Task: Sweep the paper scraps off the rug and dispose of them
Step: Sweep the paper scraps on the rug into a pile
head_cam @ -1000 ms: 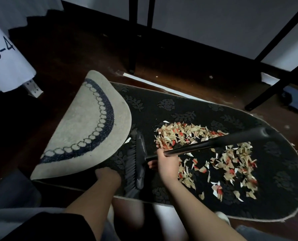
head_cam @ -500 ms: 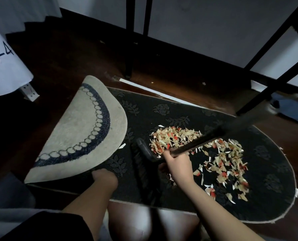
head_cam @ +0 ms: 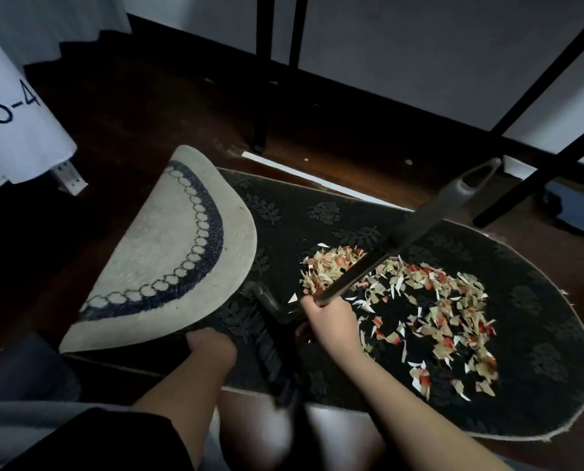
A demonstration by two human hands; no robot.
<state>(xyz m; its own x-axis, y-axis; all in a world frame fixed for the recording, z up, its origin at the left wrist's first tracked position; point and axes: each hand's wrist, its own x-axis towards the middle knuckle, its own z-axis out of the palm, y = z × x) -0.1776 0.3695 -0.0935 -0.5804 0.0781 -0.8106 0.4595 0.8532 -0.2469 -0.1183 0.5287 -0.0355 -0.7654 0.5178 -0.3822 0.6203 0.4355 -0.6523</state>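
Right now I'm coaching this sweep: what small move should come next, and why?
Probably draw the black hand brush rightward into the tan and red paper scraps. The right hand grips its handle; its bristles sit left of the pile, and scraps lie spread across the dark oval rug.

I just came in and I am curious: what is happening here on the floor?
A person is sweeping paper scraps on a dark rug. The right hand grips a black brush by its long handle. The left hand holds the rug's folded-over end. The scraps lie spread on the rug.
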